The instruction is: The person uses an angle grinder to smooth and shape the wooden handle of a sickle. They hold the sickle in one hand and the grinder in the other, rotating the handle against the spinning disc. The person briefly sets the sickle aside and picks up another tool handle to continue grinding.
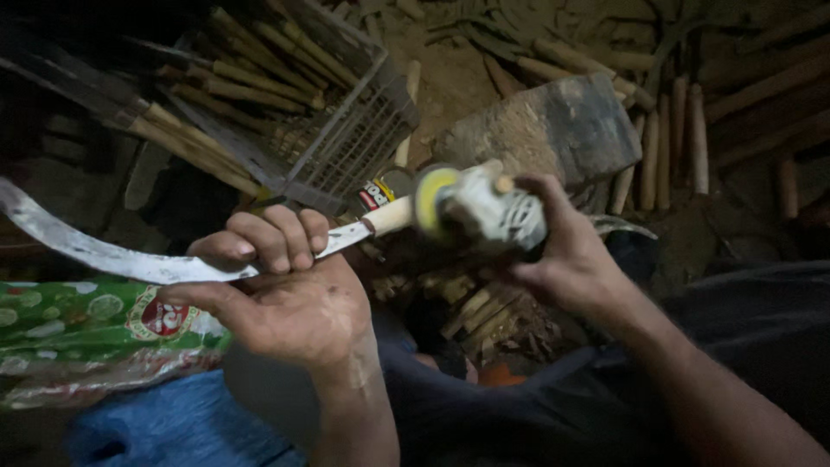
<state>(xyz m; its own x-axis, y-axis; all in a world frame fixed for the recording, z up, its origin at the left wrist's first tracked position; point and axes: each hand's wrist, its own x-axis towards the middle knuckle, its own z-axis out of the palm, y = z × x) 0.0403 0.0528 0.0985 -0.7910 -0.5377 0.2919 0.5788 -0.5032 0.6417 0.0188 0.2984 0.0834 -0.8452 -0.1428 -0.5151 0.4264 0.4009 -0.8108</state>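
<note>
Currently holding long curved steel blade (112, 255) with pale wooden handle.
My left hand (277, 294) curls fingers over blade; my right hand (562, 251) is closed around a small grey grinder (484, 207) with a yellow disc.

Far left: dark plastic crate (346, 143), tilted, its grid wall facing the camera; light wooden sticks (259, 65) lie in and across it, lengthwise toward upper left.

Far centre: grey stone block (553, 125), dusted with pale sawdust on its left face, sitting on the earth floor (445, 73).

Far right: further cut sticks (674, 143) standing or leaning side by side just beside the block; more scattered beyond, dim.

Near left: green printed plastic bag (78, 333), crumpled; blue cloth (173, 428) just below it.

Centre, low: small heap of short pale offcuts (475, 316). Small round tin (380, 192) near crate's lower corner, partly hidden.
</note>
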